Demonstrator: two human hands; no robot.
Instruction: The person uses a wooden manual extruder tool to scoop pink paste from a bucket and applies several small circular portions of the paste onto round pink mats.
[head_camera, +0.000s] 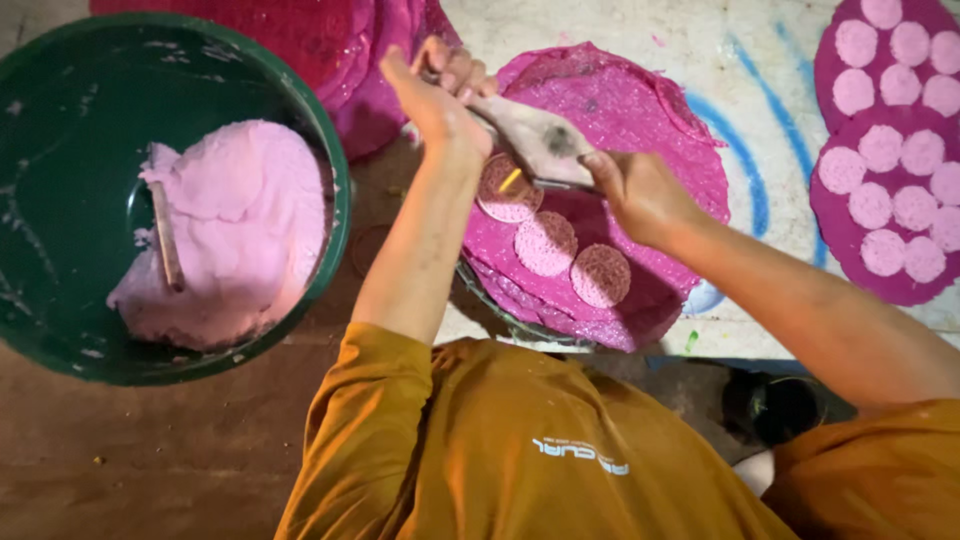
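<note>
My left hand (438, 98) and my right hand (640, 192) both grip a flat grey paddle-shaped tool (540, 140), the left at its far end, the right at its near end. The tool hovers over a round magenta mat (660, 130) lying on a stack of similar mats. Three small pink dough rounds (546, 243) lie in a row on that mat. The one nearest the tool (503, 190) has a short yellow sliver on it.
A big green basin (60, 200) at the left holds a mound of pale pink dough (250, 230) with a wooden stick (166, 240) in it. More magenta mats (830, 215) covered with several pink rounds lie at the right. Dark mats (300, 35) are piled at the top.
</note>
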